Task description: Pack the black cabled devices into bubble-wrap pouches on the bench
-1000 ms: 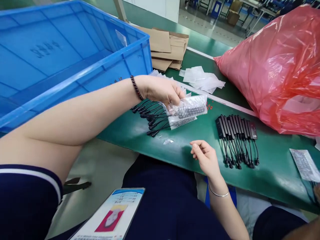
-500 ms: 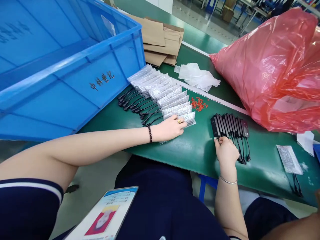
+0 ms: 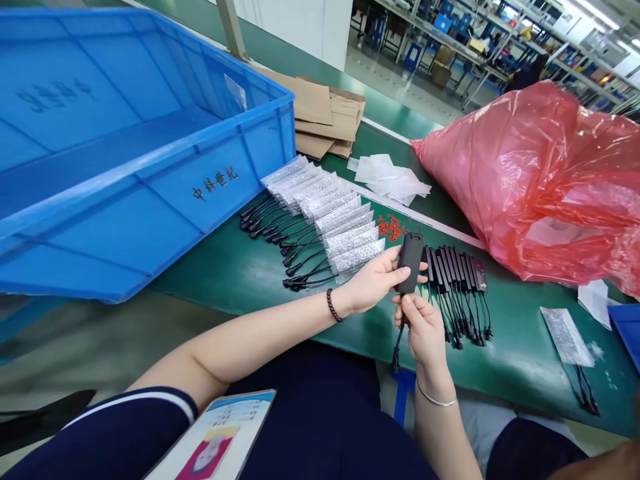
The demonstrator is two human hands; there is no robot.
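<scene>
A flat black rectangular device with a short cable (image 3: 411, 253) is held upright between my two hands, its cable hanging down. My left hand (image 3: 373, 283) grips it from the left side, thumb across its face. My right hand (image 3: 425, 327) is closed around its lower end, where the cable comes out. Right of the hands lies a row of similar black devices (image 3: 457, 267), their cables toward me. At left, several bubble-wrap sleeves (image 3: 345, 217) overlap in a slanting row, with black cables sticking out of them.
Small red rings (image 3: 391, 227) lie scattered on the green table (image 3: 350, 327). A large blue crate (image 3: 240, 207) stands at left, flattened cardboard (image 3: 333, 113) behind. White sheets (image 3: 390, 177) lie mid-table. A red plastic bag (image 3: 520, 180) and one wrapped device (image 3: 567, 337) are at right.
My right hand has brought a black device leftward from the row. My left hand has moved right, off the bubble-wrap sleeves, and taken hold of it. The view has tilted up slightly.
</scene>
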